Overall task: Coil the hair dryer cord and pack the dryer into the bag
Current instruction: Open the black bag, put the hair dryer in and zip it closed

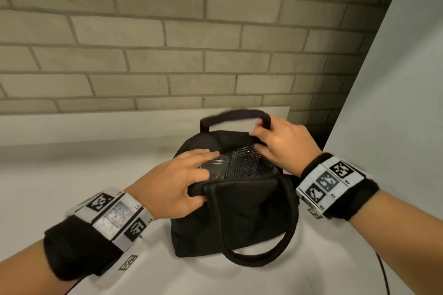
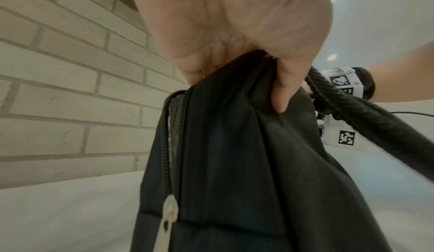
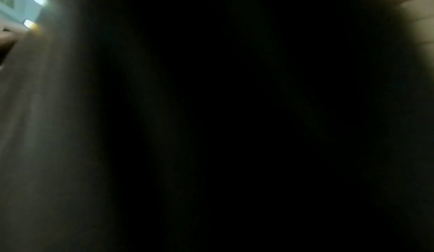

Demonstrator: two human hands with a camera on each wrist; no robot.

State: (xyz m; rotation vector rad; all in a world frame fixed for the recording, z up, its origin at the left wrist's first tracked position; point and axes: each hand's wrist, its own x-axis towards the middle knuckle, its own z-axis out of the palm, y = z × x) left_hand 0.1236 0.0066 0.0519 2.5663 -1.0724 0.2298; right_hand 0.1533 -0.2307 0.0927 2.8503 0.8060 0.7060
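A black soft bag (image 1: 239, 218) stands on the white table (image 1: 60, 170) with its top open, showing a silver mesh lining (image 1: 244, 163). My left hand (image 1: 182, 179) pinches the near rim of the opening, thumb outside, fingers over the inside. In the left wrist view the thumb (image 2: 284, 91) presses the black fabric of the bag (image 2: 234, 163), with the zipper (image 2: 168, 144) at the left. My right hand (image 1: 275, 141) grips the far rim beside the far handle (image 1: 235, 115). The right wrist view is dark. No hair dryer shows.
A brick wall (image 1: 167, 43) rises right behind the table. A pale panel (image 1: 395, 103) stands at the right. The near handle (image 1: 275, 242) hangs over the bag's front. A thin dark cable (image 1: 383, 273) runs along the table at the lower right.
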